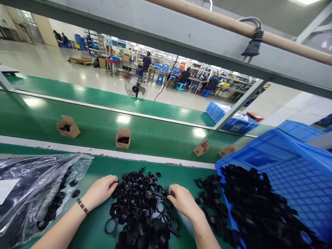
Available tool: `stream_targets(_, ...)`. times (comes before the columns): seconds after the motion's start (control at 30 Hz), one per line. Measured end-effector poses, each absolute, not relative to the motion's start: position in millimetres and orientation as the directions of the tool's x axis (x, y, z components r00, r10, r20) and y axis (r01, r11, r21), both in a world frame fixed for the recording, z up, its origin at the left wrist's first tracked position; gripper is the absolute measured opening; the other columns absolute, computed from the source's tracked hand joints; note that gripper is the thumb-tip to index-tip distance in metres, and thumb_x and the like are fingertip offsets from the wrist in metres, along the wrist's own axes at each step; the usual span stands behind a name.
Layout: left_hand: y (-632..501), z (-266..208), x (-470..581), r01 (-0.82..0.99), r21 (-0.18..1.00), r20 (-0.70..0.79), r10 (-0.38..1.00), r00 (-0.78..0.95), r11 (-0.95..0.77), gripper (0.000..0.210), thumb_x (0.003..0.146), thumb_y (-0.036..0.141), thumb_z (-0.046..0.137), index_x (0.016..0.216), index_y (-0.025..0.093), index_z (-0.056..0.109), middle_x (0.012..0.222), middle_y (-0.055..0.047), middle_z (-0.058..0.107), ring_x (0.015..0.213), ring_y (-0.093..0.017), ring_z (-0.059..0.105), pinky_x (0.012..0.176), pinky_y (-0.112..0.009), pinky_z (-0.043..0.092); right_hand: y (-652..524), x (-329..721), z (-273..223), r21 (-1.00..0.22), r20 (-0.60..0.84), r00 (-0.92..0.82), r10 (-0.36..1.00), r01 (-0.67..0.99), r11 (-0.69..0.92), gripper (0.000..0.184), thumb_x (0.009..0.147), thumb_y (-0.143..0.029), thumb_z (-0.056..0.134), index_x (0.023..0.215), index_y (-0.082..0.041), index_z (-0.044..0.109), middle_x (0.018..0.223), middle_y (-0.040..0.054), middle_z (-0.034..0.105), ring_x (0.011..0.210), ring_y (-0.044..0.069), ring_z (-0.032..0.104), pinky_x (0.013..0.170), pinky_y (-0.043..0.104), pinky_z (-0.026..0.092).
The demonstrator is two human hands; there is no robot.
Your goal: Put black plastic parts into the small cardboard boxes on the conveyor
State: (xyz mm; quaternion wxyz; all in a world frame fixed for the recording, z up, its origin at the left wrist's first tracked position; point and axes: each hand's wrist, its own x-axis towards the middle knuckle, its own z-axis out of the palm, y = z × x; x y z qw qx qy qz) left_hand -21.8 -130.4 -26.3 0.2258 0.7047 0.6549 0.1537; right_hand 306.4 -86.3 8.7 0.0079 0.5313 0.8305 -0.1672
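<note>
Black parts (140, 207) lie heaped in the lower middle of the frame, with the left hand (103, 188) at the heap's left edge and the right hand (181, 200) at its right. The hands are apart, each with curled fingers and thumb near forefinger; whether either pinches a piece, I cannot tell. Round caps (148, 194) gather toward the top of the heap, and a ring (115, 228) lies flat at its lower left. A beaded bracelet (83, 206) circles the left wrist. At lower left, a clear plastic bag (28, 197) holds more black pieces; at lower right, a smaller pile (211, 199) lies beside a blue crate (298, 180) loaded with similar ones. Above the hands, four small cardboard boxes (122, 145) sit in a row on a green surface (160, 133). Farther up, a fan (135, 88) stands before people (146, 63) seated at benches (194, 83), and a black plug (251, 48) hangs at upper right
</note>
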Motion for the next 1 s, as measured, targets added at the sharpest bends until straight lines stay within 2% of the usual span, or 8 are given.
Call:
stream_targets(0.1, -133, -28, -18, 0.863, 0.503, -0.072, 0.992, 0.1, -0.05, 0.019, 0.079, 0.031, 0.036, 0.075, 0.022, 0.052, 0.071, -0.001, 0.056, 0.067, -0.015, 0.051, 0.061, -0.024, 0.034, -93, 305, 7, -0.254, -0.253, -0.463, 0.85, 0.879, 0.403, 0.019, 0.07, -0.011, 0.042, 0.074, -0.021, 0.058, 0.073, -0.0005, 0.054, 0.067, 0.011, 0.049, 0.058, 0.02, 0.029)
stream_targets(0.2, -131, -31, -17, 0.843, 0.537, -0.084, 0.991, 0.106, -0.045, 0.017, 0.079, 0.028, 0.037, 0.073, 0.022, 0.051, 0.071, 0.0, 0.056, 0.068, -0.015, 0.052, 0.061, -0.024, 0.035, -100, 307, 6, -0.23, -0.289, -0.506, 0.812, 0.861, 0.454, 0.031, 0.067, -0.004, 0.036, 0.074, -0.023, 0.06, 0.079, 0.0007, 0.053, 0.07, 0.011, 0.051, 0.059, 0.021, 0.029)
stream_targets(0.33, -128, -30, -24, 0.827, 0.562, -0.067, 0.997, 0.05, -0.004, 0.019, 0.079, 0.026, 0.035, 0.07, 0.021, 0.051, 0.069, 0.0, 0.058, 0.068, -0.015, 0.052, 0.062, -0.024, 0.036, -102, 316, 5, -0.147, -0.304, -0.441, 0.845, 0.898, 0.416, 0.028, 0.061, -0.001, 0.037, 0.066, -0.02, 0.058, 0.076, 0.0018, 0.052, 0.07, 0.012, 0.051, 0.059, 0.023, 0.029)
stream_targets(0.4, -128, -27, -31, 0.808, 0.588, -0.048, 0.999, -0.007, 0.035, 0.02, 0.079, 0.028, 0.035, 0.074, 0.02, 0.053, 0.07, 0.0, 0.059, 0.067, -0.015, 0.053, 0.062, -0.024, 0.037, -100, 322, 6, -0.141, -0.277, -0.41, 0.869, 0.912, 0.385, 0.025, 0.062, -0.002, 0.037, 0.064, -0.019, 0.056, 0.075, 0.0015, 0.051, 0.069, 0.012, 0.051, 0.059, 0.022, 0.03)
stream_targets(0.6, -122, -20, -45, 0.709, 0.693, -0.058, 0.99, -0.129, 0.132, 0.029, 0.078, 0.041, 0.037, 0.082, 0.021, 0.057, 0.075, -0.001, 0.063, 0.07, -0.016, 0.057, 0.062, -0.024, 0.042, -91, 330, 11, -0.224, -0.06, -0.439, 0.896, 0.881, 0.417, 0.022, 0.073, -0.009, 0.037, 0.062, -0.018, 0.053, 0.077, 0.0016, 0.05, 0.068, 0.011, 0.051, 0.063, 0.021, 0.036)
stream_targets(0.77, -89, -11, -37, 0.71, 0.7, 0.115, 0.969, -0.22, 0.078, 0.031, 0.076, 0.044, 0.039, 0.086, 0.02, 0.057, 0.081, -0.002, 0.063, 0.074, -0.017, 0.057, 0.066, -0.026, 0.044, -67, 319, -10, -0.203, 0.216, -0.413, 0.885, 0.867, 0.455, 0.024, 0.078, -0.009, 0.034, 0.073, -0.018, 0.056, 0.085, 0.0043, 0.054, 0.074, 0.012, 0.053, 0.068, 0.021, 0.04)
stream_targets(0.87, -67, -12, -29, 0.745, 0.665, 0.196, 0.947, -0.253, 0.061, 0.027, 0.079, 0.038, 0.036, 0.084, 0.02, 0.055, 0.081, -0.002, 0.062, 0.075, -0.016, 0.056, 0.067, -0.026, 0.043, -55, 310, -34, -0.172, 0.324, -0.386, 0.864, 0.874, 0.455, 0.025, 0.079, -0.008, 0.033, 0.075, -0.017, 0.056, 0.084, 0.005, 0.055, 0.074, 0.013, 0.053, 0.067, 0.022, 0.041)
stream_targets(1.0, -54, -34, -22, 0.863, 0.503, 0.217, 0.957, -0.191, 0.058, 0.021, 0.08, 0.028, 0.034, 0.081, 0.02, 0.054, 0.083, -0.003, 0.06, 0.076, -0.017, 0.055, 0.067, -0.026, 0.042, -49, 304, -59, -0.122, 0.399, -0.387, 0.831, 0.876, 0.467, 0.019, 0.079, -0.011, 0.038, 0.075, -0.016, 0.056, 0.082, 0.0057, 0.054, 0.074, 0.014, 0.051, 0.068, 0.025, 0.04)
